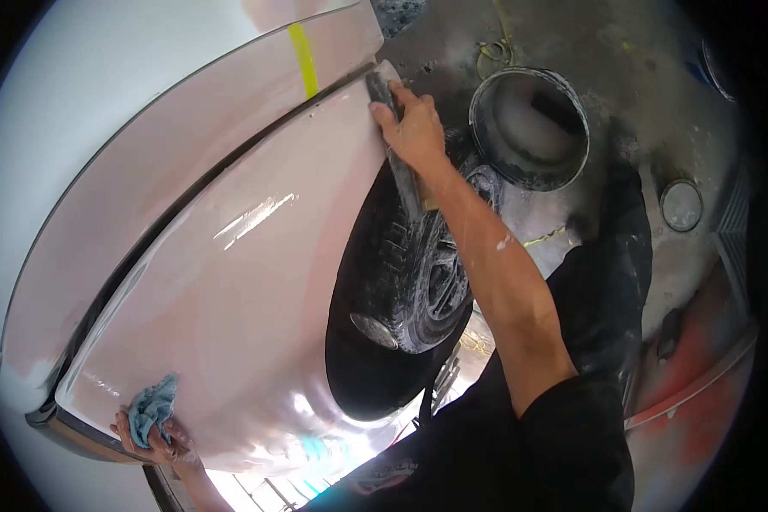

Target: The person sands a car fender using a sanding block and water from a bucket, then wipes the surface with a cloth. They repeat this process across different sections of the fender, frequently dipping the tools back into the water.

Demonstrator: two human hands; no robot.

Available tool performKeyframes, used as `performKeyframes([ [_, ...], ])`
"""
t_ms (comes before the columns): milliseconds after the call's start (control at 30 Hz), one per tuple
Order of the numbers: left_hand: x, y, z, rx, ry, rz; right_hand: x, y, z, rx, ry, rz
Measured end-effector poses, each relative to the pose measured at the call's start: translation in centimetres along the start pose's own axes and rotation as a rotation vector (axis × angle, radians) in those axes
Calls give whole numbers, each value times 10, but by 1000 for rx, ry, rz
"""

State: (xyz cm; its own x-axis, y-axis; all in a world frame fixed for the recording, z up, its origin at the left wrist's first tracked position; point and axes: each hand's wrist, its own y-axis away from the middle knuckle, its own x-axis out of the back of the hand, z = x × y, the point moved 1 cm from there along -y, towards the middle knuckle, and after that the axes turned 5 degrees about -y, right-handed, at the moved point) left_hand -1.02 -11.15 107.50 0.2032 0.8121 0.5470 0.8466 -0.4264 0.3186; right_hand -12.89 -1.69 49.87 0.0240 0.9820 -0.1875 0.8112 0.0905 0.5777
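Observation:
A wet, pinkish-white car fender [256, 230] fills the left and middle of the view. At its lower left corner my left hand [158, 439] holds a crumpled blue cloth [154, 410] against the surface. Higher up, my right hand [414, 128] grips a long, dark, narrow block [404, 183], which lies along the fender's edge above the wheel opening. The fingers of that hand curl over the block's upper end. Below the block is a dusty black wheel [439, 282].
A large round bucket [529, 175] stands on the wet floor right of my right hand. Farther right is a small round lid or can [681, 206]. Yellow tape [303, 61] crosses the panel beyond the gap. A red-stained panel [700, 384] is at the lower right.

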Motion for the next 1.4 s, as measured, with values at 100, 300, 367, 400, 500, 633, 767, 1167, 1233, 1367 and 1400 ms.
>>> performKeyframes([
  [100,2,0,1,17,2,-11,0,86,-30,225,24,-54],
  [300,5,10,-5,16,4,-20,-6,-1,13,0,-10,-11],
  [367,-5,7,0,19,-9,14,-1,-25,22,-25,23,5],
  [400,-2,9,-3,15,-9,-10,-2,-11,20,8,58,20],
  [500,0,6,-1,17,7,-17,7,80,-23,163,28,-69],
  [633,-2,15,-7,23,22,-16,7,88,-26,175,3,-97],
  [767,-1,11,2,55,-33,-50,-3,-29,17,-13,31,11],
  [1167,-2,5,3,41,-15,-33,-5,-38,30,-6,18,-6],
  [1233,-1,6,3,60,23,-32,-7,-47,37,11,34,-31],
  [1367,3,8,3,69,-11,-75,4,66,-29,241,60,-61],
  [1400,2,8,2,65,-1,-79,7,103,-47,335,134,-127],
])
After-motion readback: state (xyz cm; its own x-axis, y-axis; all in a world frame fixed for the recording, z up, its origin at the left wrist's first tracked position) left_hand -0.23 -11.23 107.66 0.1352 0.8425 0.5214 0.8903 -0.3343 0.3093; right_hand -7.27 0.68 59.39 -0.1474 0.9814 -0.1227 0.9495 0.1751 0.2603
